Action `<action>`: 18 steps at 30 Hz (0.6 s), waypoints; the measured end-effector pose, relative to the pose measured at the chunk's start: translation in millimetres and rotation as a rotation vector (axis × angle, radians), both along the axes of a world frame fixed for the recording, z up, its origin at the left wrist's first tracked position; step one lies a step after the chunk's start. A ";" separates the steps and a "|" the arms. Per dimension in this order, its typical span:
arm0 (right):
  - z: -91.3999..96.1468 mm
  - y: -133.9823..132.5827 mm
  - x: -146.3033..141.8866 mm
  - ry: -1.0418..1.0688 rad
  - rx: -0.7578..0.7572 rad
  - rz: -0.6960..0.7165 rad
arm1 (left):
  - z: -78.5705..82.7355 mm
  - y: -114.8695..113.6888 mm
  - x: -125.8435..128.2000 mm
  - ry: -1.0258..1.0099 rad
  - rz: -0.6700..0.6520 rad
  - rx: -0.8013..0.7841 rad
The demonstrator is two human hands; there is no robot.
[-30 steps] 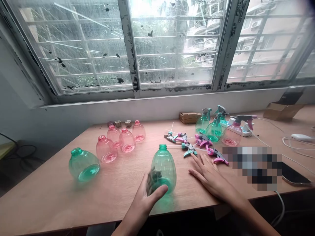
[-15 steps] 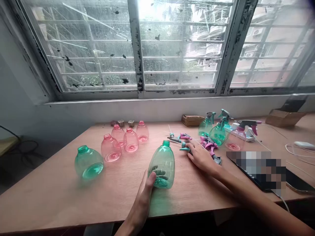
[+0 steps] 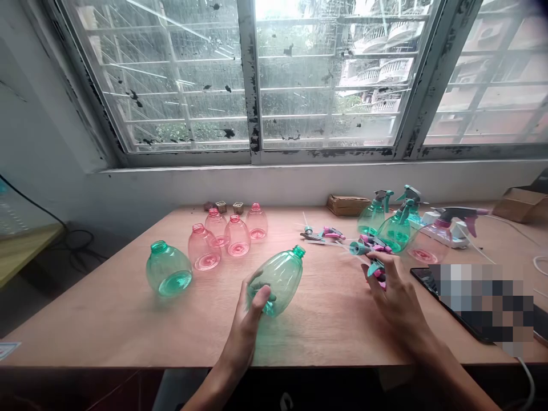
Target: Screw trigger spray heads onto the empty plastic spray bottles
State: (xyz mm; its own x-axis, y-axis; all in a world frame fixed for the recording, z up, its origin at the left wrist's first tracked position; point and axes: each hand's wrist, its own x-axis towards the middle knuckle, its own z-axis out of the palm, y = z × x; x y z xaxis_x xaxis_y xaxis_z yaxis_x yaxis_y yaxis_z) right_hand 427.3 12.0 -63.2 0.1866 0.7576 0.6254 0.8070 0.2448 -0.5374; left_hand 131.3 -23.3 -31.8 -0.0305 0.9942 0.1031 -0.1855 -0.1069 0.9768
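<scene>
My left hand (image 3: 248, 314) is wrapped round the lower part of a clear green bottle (image 3: 282, 277). That bottle has an open neck and tilts to the right above the table. Between the fingers of my right hand (image 3: 396, 297) is a teal spray trigger head (image 3: 358, 248), its collar pointing left. Just behind lie pink and grey trigger heads (image 3: 329, 233), partly covered by my hand on the near side. A second green bottle (image 3: 169, 268) without a top stands to the left. Several topless pink bottles (image 3: 238, 235) are grouped behind it.
Green spray bottles with triggers (image 3: 394, 231) stand at the back right, beside a pink spray bottle (image 3: 429, 242) and a white power strip (image 3: 460, 235). A tablet-like device (image 3: 428, 279) lies at right. Cardboard boxes (image 3: 347, 205) sit near the wall.
My right hand has drawn back to the right and lifted a teal trigger head. The green bottle in my left hand has tipped further to the right. The view has shifted slightly.
</scene>
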 end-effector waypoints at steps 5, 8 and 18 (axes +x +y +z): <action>5.8 -0.4 -3.3 0.012 0.190 0.003 | 0.4 -2.1 5.6 -0.051 0.018 -0.025; 6.1 0.3 -2.7 -0.014 0.207 -0.001 | -0.5 -0.4 5.7 -0.094 0.026 -0.053; 2.7 -1.7 0.1 0.038 0.020 -0.037 | -3.3 2.6 3.9 -0.137 0.002 -0.084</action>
